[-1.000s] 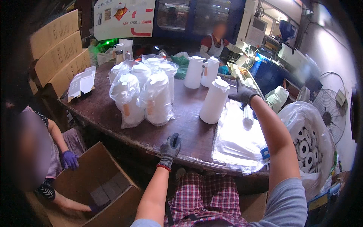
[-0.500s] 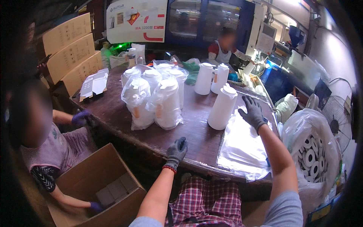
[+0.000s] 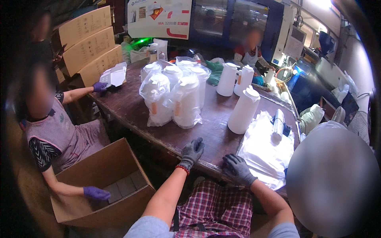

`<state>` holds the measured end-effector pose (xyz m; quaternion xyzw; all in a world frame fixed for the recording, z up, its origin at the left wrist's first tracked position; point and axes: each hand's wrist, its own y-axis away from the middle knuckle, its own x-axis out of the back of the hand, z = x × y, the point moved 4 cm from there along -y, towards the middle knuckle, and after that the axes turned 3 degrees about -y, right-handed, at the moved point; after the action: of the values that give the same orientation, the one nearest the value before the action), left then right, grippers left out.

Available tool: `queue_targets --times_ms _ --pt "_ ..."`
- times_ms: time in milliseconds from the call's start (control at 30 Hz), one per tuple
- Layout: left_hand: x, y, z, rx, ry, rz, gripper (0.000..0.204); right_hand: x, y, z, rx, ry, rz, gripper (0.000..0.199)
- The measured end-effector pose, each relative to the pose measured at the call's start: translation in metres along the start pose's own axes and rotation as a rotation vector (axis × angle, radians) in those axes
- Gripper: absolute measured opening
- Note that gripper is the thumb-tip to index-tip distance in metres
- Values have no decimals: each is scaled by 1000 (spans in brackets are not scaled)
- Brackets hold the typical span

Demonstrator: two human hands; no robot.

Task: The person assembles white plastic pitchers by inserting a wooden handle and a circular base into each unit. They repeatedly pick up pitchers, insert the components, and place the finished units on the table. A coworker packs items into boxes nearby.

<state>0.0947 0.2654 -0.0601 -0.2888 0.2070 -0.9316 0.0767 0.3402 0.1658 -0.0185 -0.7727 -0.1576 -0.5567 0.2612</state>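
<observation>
I note the left grey-gloved hand (image 3: 193, 150) curled (contents unclear), the right grey-gloved hand (image 3: 238, 168) released; the white tapered plastic jug (image 3: 243, 113) stands beyond, beside flat whitish plastic bags (image 3: 261, 147). I'd advise gripping its body squarely.

The middle of the room is taken up by a dark brown worktop (image 3: 131, 101). The back is filled by a large machine, faced with a white panel (image 3: 158, 19) and blue doors (image 3: 231, 23) in which dark windows (image 3: 208, 20) are set. Cartons (image 3: 89, 41) are stacked at the left. The right is bounded by a pale wall (image 3: 359, 65); a bright light (image 3: 320, 3) is seen above.
</observation>
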Motion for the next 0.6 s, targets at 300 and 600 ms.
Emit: queue_targets --times_ms 300,600 --pt "-3 4 -1 -36 -50 67 28 -19 4 -8 86 -29 71 53" --pt "1 4 0 -72 -128 58 33 -14 -2 -19 85 -82 125 45"
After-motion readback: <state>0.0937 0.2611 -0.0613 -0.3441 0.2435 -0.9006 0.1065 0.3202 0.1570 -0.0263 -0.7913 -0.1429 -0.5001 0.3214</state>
